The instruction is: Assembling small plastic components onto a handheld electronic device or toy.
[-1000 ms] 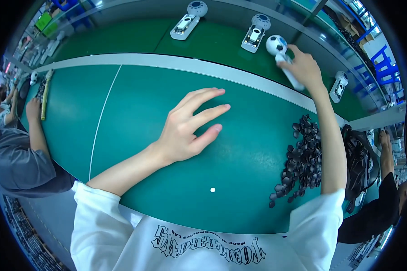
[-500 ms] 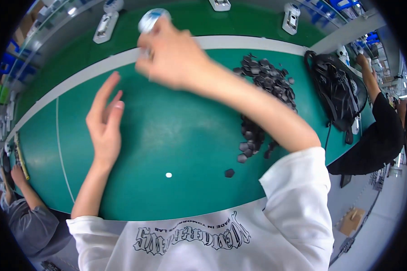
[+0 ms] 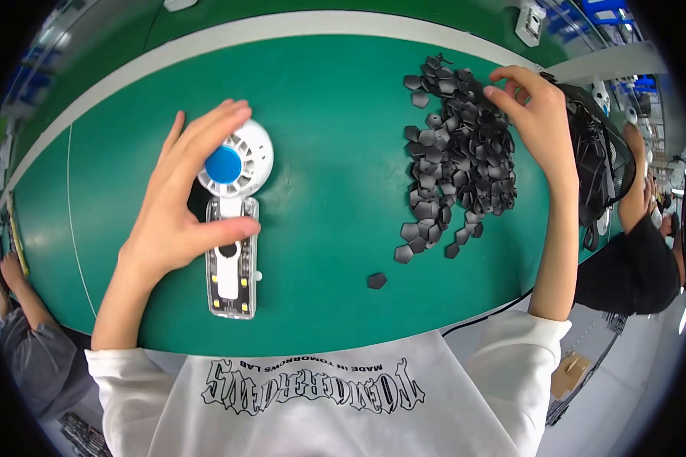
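Note:
On the green table lies a handheld fan (image 3: pixel 233 289) with a round white head, a blue centre and a clear handle showing small yellow lights inside. My left hand (image 3: pixel 171 206) is closed around it, the thumb across the handle and the fingers along the head's left side. At the far right edge of a heap of black pentagon pieces (image 3: pixel 465 145), my right hand (image 3: pixel 537 110) hovers with curled fingers. Its thumb and index fingertips are slightly apart, and I see nothing between them. One loose black pentagon (image 3: pixel 376 281) lies nearer to me.
A black backpack (image 3: pixel 594 145) sits at the table's right edge, behind my right forearm. More white devices (image 3: pixel 530 24) stand beyond the pale strip (image 3: pixel 320 24) at the back. Other people (image 3: pixel 625 259) are at work on both sides.
The fan has come down from the far strip onto the table in front of me. My left hand has closed on it, while my right hand has swung across to the black heap.

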`<state>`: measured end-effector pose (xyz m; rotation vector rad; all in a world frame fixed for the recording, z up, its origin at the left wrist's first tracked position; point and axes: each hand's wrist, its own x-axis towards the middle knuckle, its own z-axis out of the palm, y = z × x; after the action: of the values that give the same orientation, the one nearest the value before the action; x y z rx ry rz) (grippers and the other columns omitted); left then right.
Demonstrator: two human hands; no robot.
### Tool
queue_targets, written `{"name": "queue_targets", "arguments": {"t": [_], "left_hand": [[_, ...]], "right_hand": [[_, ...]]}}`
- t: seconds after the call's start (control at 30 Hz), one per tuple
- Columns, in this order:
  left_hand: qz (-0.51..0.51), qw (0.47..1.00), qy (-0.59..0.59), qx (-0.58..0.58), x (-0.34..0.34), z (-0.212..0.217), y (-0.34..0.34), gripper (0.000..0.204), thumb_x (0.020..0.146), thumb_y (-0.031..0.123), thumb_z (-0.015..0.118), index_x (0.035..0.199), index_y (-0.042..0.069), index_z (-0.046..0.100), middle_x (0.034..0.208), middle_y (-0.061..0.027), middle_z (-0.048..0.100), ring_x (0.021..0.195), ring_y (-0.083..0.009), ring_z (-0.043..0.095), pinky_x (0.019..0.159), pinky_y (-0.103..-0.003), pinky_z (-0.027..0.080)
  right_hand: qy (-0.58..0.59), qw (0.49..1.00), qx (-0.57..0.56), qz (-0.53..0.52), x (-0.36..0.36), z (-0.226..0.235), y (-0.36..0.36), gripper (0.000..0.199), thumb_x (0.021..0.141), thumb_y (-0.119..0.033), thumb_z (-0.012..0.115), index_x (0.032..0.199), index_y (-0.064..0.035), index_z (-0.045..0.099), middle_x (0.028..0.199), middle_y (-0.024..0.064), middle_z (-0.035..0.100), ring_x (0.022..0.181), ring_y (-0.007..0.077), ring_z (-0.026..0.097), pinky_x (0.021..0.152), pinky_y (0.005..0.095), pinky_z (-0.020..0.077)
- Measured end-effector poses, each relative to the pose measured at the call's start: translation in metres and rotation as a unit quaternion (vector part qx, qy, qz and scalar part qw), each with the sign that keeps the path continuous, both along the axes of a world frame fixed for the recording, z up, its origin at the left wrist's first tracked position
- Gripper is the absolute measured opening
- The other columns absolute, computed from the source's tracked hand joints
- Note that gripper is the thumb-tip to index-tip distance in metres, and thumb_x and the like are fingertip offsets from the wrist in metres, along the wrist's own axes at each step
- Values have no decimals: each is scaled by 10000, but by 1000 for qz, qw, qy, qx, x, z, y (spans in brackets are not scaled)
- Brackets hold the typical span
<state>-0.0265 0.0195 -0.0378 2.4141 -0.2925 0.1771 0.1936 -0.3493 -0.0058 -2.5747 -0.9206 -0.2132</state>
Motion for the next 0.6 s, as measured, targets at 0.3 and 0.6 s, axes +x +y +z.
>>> {"name": "queue_targets", "arguments": {"t": [0.3,0.6], "left_hand": [[-37,994,-84,-52,15,-9,-5,871,657,306,868,1454,113,574,1445,-171,578,1301,-361,573,1135,-486,414],[-148,975,-138,-92,27,-21,-27,854,650,287,878,1408,14,595,1405,-215,593,1270,-386,578,1066,-451,459]], "right_hand": [[80,997,13,0,9,3,3,173,891,-80,711,1050,-18,685,804,37,651,686,103,559,678,260,464],[309,913,229,139,-112,15,66,169,830,59,729,992,55,684,829,97,714,723,162,705,632,252,534]]}}
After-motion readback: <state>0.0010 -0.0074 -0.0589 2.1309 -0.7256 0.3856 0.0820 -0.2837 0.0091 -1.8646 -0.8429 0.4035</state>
